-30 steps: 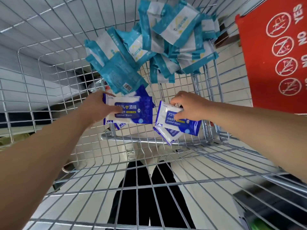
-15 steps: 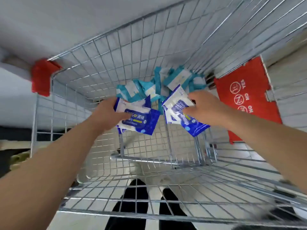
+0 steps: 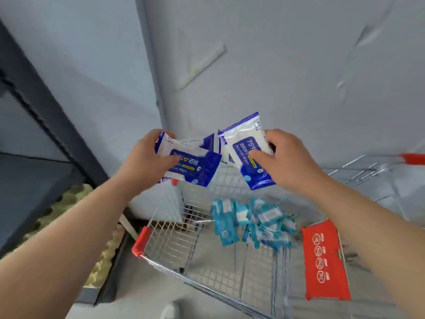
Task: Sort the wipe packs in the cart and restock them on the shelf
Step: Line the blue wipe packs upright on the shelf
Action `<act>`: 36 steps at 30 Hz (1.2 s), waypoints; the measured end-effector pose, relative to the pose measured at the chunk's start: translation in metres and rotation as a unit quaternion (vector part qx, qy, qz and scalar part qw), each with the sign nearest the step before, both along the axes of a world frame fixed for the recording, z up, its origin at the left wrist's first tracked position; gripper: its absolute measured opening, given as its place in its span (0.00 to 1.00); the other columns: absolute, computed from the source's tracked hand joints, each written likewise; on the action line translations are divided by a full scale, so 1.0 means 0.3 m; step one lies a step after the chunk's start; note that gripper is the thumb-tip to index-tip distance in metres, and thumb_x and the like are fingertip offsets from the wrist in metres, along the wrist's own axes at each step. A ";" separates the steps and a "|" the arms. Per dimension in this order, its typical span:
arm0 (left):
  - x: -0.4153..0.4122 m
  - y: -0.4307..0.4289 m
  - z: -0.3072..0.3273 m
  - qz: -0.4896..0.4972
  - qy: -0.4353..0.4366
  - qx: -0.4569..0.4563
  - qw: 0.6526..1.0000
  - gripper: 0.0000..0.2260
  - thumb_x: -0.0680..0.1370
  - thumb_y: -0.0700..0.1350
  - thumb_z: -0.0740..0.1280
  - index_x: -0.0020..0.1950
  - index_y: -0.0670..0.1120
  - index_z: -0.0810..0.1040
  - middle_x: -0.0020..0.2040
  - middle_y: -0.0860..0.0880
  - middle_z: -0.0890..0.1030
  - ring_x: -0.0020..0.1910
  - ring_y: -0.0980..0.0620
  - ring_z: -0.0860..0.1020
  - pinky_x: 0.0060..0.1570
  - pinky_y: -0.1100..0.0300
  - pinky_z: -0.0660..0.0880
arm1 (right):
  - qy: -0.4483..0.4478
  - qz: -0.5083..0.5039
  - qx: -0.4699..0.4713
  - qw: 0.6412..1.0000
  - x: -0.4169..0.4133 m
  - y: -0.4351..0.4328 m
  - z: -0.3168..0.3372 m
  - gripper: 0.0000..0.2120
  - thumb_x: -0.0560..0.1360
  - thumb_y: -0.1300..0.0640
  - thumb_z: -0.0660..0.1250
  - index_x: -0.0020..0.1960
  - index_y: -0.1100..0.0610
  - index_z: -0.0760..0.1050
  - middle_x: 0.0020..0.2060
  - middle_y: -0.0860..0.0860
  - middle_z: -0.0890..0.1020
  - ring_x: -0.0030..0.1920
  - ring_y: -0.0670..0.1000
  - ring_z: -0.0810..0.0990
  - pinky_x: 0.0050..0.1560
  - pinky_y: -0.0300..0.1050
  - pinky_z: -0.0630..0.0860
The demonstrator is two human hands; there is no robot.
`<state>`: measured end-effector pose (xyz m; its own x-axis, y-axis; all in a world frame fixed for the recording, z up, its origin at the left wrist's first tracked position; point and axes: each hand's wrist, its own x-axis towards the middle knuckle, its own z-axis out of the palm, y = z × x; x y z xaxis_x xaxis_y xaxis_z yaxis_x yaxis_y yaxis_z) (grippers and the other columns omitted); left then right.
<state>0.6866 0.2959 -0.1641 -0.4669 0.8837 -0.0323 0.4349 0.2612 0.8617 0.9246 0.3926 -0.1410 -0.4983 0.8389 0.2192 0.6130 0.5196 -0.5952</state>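
My left hand [image 3: 147, 157] grips a small stack of dark blue and white alcohol wipe packs [image 3: 195, 168], held above the wire cart [image 3: 174, 240]. My right hand [image 3: 282, 157] grips more of the same dark blue packs [image 3: 246, 143], tilted, just to the right of the first stack. Both hands are raised well above the cart's basket. A heap of several teal and white wipe packs [image 3: 253, 222] lies at the far end of the cart floor. The dark metal shelf [image 3: 43, 125] stands at the left, its boards mostly cut off by the frame edge.
A grey wall fills the view ahead. The cart has red corner caps [image 3: 140, 240] and a red child-seat flap [image 3: 326, 261] with warning signs. Greenish egg-crate foam [image 3: 69, 203] lies on the low shelf board at the left.
Both hands have lifted their dark blue packs up out of the cart. My view has swung upward and left, bringing the wall and the shelf frame into sight.
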 end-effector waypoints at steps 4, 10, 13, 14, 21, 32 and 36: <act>-0.122 -0.190 0.243 0.075 0.009 0.071 0.995 0.21 0.75 0.43 0.71 0.64 0.53 0.68 0.52 0.54 0.78 0.46 0.55 0.80 0.28 0.67 0.75 | 0.044 0.067 0.035 0.996 -0.160 -0.095 0.253 0.06 0.74 0.58 0.67 0.48 0.61 0.77 0.40 0.52 0.78 0.37 0.49 0.76 0.37 0.40 0.70; -0.341 -0.477 0.493 0.163 0.031 0.151 0.975 0.21 0.74 0.43 0.72 0.63 0.53 0.67 0.52 0.55 0.77 0.47 0.56 0.79 0.33 0.64 0.76 | 0.090 0.131 0.094 0.983 -0.474 -0.250 0.536 0.07 0.74 0.59 0.68 0.46 0.64 0.76 0.36 0.54 0.77 0.32 0.50 0.73 0.33 0.41 0.68; -0.482 -0.609 0.569 0.189 0.032 0.172 0.966 0.20 0.74 0.44 0.72 0.61 0.53 0.66 0.50 0.55 0.77 0.46 0.56 0.80 0.32 0.65 0.75 | 0.110 0.170 0.122 0.972 -0.660 -0.359 0.637 0.07 0.74 0.60 0.68 0.47 0.64 0.77 0.39 0.57 0.79 0.36 0.54 0.76 0.35 0.43 0.70; -0.537 -0.654 0.588 0.198 0.030 0.177 0.964 0.20 0.74 0.44 0.72 0.60 0.54 0.66 0.49 0.56 0.78 0.45 0.56 0.80 0.31 0.66 0.75 | 0.113 0.182 0.134 0.968 -0.726 -0.399 0.664 0.06 0.74 0.60 0.67 0.47 0.64 0.77 0.39 0.56 0.79 0.36 0.53 0.75 0.36 0.42 0.70; -0.990 -0.932 0.667 0.228 -0.003 0.172 0.958 0.20 0.74 0.42 0.72 0.59 0.52 0.67 0.47 0.54 0.81 0.40 0.56 0.82 0.29 0.64 0.77 | 0.123 0.221 0.169 0.953 -1.204 -0.672 0.777 0.06 0.74 0.60 0.67 0.46 0.64 0.76 0.41 0.55 0.80 0.39 0.53 0.78 0.36 0.41 0.72; -1.673 -1.177 0.686 0.222 -0.025 0.129 0.966 0.19 0.74 0.39 0.72 0.61 0.46 0.70 0.47 0.50 0.82 0.39 0.53 0.83 0.34 0.60 0.78 | 0.124 0.210 0.131 0.961 -1.870 -0.917 0.790 0.06 0.74 0.59 0.68 0.47 0.62 0.78 0.43 0.53 0.81 0.39 0.51 0.78 0.36 0.36 0.71; -1.903 -1.211 0.659 0.234 -0.049 0.128 0.963 0.20 0.73 0.39 0.73 0.63 0.45 0.71 0.50 0.47 0.83 0.42 0.50 0.83 0.40 0.56 0.80 | 0.124 0.232 0.084 0.961 -2.090 -0.947 0.776 0.05 0.75 0.59 0.67 0.49 0.61 0.78 0.41 0.51 0.83 0.41 0.50 0.81 0.37 0.38 0.74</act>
<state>0.1157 -0.0673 0.0337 -0.8211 0.5629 0.0949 0.2348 0.1816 0.9549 0.2976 0.1085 0.0918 -0.7249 0.4819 0.4923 0.1426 0.8041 -0.5772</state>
